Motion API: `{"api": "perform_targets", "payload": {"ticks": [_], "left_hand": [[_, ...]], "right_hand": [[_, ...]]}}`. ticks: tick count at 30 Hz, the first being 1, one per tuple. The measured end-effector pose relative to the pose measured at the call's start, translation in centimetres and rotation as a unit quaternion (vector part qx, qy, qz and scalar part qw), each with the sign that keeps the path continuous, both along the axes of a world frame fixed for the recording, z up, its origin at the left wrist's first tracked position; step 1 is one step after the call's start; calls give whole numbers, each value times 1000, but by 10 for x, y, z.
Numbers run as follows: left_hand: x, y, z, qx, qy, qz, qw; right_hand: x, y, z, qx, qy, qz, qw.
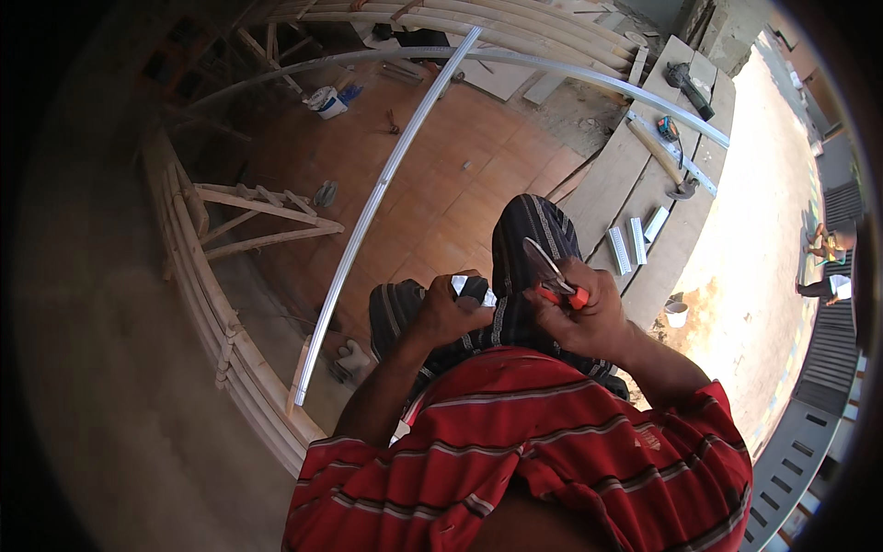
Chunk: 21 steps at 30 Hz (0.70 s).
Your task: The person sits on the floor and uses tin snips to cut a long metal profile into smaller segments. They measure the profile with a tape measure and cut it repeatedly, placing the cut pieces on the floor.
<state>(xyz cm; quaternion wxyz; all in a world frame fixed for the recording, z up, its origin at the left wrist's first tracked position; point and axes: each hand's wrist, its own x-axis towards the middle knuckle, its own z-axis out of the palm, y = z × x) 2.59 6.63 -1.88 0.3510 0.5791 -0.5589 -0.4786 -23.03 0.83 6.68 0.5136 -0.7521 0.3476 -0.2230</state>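
My left hand (445,315) is closed around a short piece of shiny metal channel (460,283) in front of my knees. To its right, my right hand (596,308) grips red-handled tin snips (544,263), their blades pointing up and to the left. The snips and the metal piece are apart. My fingers cover most of the snips' handles. Three short metal channel pieces (636,241) lie on the wooden planks (602,198) to the right of my knee.
On the planks sit a hammer (658,150), a tape measure (668,128) and an angle grinder (688,89). A long metal channel (379,189) slants across the tiled floor (451,147). Wooden poles (216,317) stand left. A white bucket (326,102) is farther off; people (832,258) are far right.
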Motion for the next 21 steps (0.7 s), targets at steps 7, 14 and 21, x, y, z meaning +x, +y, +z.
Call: {"api": "perform_targets", "payload": {"ticks": [7,14,21], "left_hand": [[-1,5,-3,22,-12,-5,1000],[-5,4,-31,-37,-4,29,999],[-14,-3,-6,-124,-63,-14,990]], "right_hand": [[0,7,3,-23,44,-17,999],[-3,13,-21,-5,125,32,992],[7,20,-14,-33,160,20,986]]}}
